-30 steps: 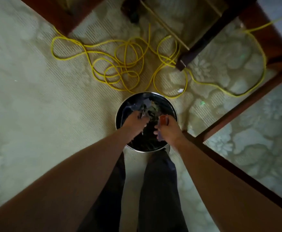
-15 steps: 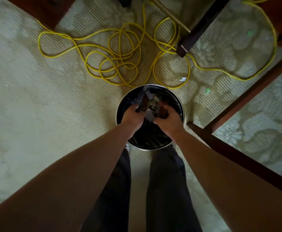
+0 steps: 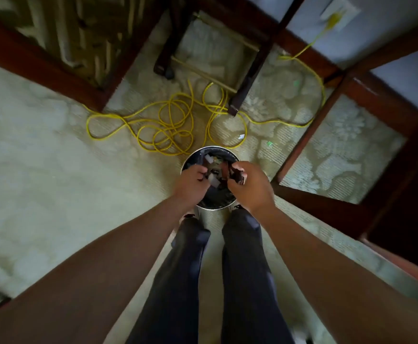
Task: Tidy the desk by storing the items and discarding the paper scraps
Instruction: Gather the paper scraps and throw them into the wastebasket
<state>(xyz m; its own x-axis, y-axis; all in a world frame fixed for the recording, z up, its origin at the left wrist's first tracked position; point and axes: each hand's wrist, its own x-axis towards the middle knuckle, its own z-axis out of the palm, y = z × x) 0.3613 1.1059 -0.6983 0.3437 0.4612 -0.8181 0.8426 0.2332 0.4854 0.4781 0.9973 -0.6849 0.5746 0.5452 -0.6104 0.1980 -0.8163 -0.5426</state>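
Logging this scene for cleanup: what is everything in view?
carpet: one, pale green, patterned, floor.
bin: one, silver-rimmed, on the carpet, centre.
paper scraps: several, mixed colours, inside the bin.
loose scraps: three, white and green, on the carpet beyond the bin.
cable: one, yellow, tangled beyond the bin.
chair: one, dark wood, beyond the cable.
wooden frame: one, dark red, right.
left hand: one, fingers curled, over the bin.
right hand: one, gripping paper scraps, over the bin.

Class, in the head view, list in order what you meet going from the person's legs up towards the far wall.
Trouser legs → waste bin → yellow cable → chair leg.
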